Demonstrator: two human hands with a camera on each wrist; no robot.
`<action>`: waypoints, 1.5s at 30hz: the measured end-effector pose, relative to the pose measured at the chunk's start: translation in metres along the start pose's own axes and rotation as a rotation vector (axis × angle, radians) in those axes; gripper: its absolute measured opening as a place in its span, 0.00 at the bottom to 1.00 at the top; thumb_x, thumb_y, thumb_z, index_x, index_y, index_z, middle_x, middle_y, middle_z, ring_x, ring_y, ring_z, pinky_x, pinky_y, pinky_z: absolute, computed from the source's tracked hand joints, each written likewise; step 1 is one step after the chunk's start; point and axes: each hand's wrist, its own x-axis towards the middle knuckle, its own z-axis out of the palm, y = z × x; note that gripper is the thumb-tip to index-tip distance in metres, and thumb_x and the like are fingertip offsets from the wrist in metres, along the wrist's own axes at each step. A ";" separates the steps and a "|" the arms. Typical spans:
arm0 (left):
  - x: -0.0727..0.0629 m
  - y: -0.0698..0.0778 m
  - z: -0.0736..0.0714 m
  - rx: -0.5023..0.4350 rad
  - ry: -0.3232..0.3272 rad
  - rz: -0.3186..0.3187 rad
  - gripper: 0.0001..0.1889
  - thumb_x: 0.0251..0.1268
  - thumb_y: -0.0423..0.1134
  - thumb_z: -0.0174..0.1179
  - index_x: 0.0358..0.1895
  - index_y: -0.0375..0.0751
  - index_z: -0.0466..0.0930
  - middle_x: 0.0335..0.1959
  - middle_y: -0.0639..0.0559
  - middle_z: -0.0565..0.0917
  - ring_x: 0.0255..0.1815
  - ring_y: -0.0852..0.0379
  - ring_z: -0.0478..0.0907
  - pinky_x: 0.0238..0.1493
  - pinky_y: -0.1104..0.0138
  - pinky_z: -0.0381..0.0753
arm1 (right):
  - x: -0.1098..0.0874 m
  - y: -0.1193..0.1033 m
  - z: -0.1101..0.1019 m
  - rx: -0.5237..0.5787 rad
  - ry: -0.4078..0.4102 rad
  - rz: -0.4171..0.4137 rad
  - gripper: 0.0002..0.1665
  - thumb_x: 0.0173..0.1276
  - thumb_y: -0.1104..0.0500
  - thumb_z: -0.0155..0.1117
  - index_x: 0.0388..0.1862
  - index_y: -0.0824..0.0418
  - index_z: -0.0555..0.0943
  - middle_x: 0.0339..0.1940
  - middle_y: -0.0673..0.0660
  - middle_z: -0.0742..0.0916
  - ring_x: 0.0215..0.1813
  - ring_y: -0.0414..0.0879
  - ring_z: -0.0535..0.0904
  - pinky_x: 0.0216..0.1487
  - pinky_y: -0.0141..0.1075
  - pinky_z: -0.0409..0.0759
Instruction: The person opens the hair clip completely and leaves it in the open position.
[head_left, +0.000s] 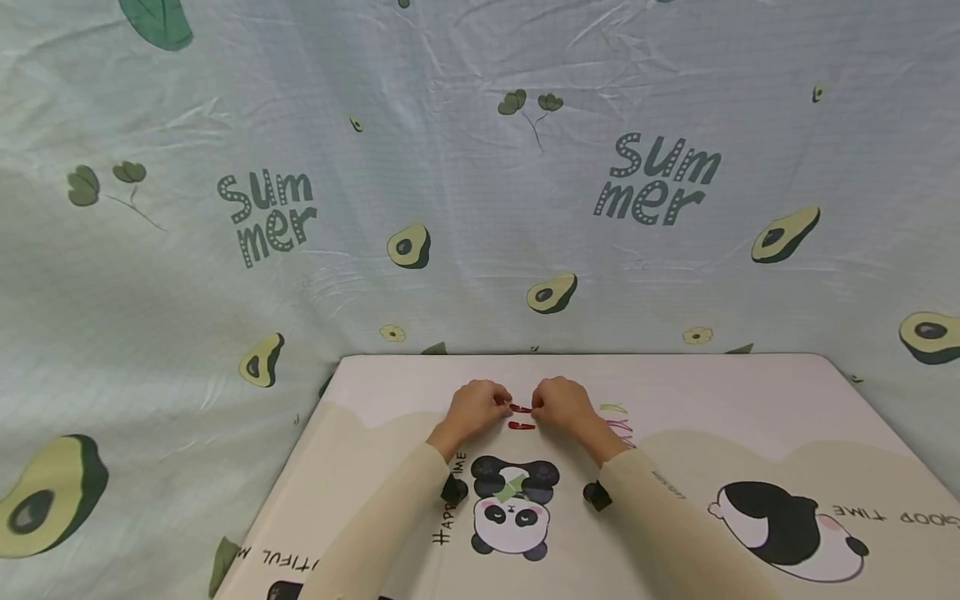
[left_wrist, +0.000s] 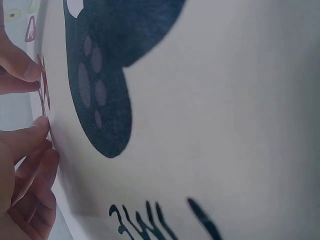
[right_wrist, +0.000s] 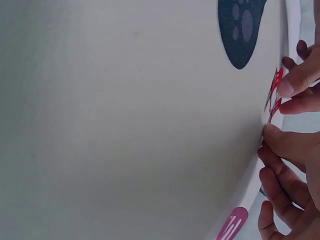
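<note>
Two red snap hair clips lie one beyond the other past the panda print. My left hand (head_left: pixel 480 404) pinches the left end of the farther red hair clip (head_left: pixel 520 408). At that clip's right end, my right hand (head_left: pixel 561 404) has its thumb and fingertips closed on it. The nearer red hair clip (head_left: pixel 521 426) rests on the table between the hands. In the right wrist view, the left thumb and forefinger (right_wrist: pixel 287 89) are at the red clips, partly covering them. A pink hair clip (right_wrist: pixel 233 224) shows below the right hand there.
Right of my right hand lie a green hair clip (head_left: pixel 613 408) and several pink hair clips (head_left: pixel 619 425). The table (head_left: pixel 675 383) has a printed cover with a panda and a dog. A curtain (head_left: pixel 480 167) with avocado prints hangs along its far edge.
</note>
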 end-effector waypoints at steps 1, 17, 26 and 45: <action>0.000 0.000 0.000 0.000 0.001 0.001 0.07 0.66 0.40 0.70 0.44 0.44 0.92 0.36 0.54 0.90 0.36 0.58 0.80 0.43 0.62 0.78 | 0.000 0.000 0.001 -0.007 0.011 -0.006 0.03 0.64 0.59 0.75 0.33 0.58 0.91 0.30 0.51 0.90 0.32 0.44 0.79 0.40 0.42 0.80; -0.002 0.005 0.002 -0.098 0.039 0.009 0.05 0.68 0.38 0.69 0.41 0.43 0.92 0.40 0.51 0.92 0.43 0.52 0.85 0.49 0.56 0.80 | -0.002 0.008 0.007 0.029 0.100 -0.023 0.03 0.64 0.61 0.73 0.31 0.57 0.92 0.30 0.50 0.91 0.32 0.44 0.81 0.39 0.43 0.80; -0.004 0.008 0.003 -0.182 0.128 -0.038 0.06 0.68 0.40 0.69 0.42 0.46 0.93 0.42 0.53 0.92 0.34 0.60 0.79 0.38 0.68 0.75 | -0.011 0.007 -0.005 0.029 0.162 -0.024 0.04 0.66 0.59 0.72 0.34 0.56 0.93 0.32 0.50 0.91 0.35 0.45 0.82 0.44 0.43 0.81; -0.023 0.050 -0.023 -0.221 0.349 0.115 0.11 0.64 0.40 0.72 0.47 0.43 0.91 0.36 0.52 0.92 0.31 0.59 0.83 0.33 0.74 0.76 | -0.056 0.006 -0.050 0.111 0.434 -0.153 0.04 0.64 0.58 0.76 0.36 0.57 0.92 0.30 0.49 0.89 0.36 0.43 0.81 0.40 0.38 0.80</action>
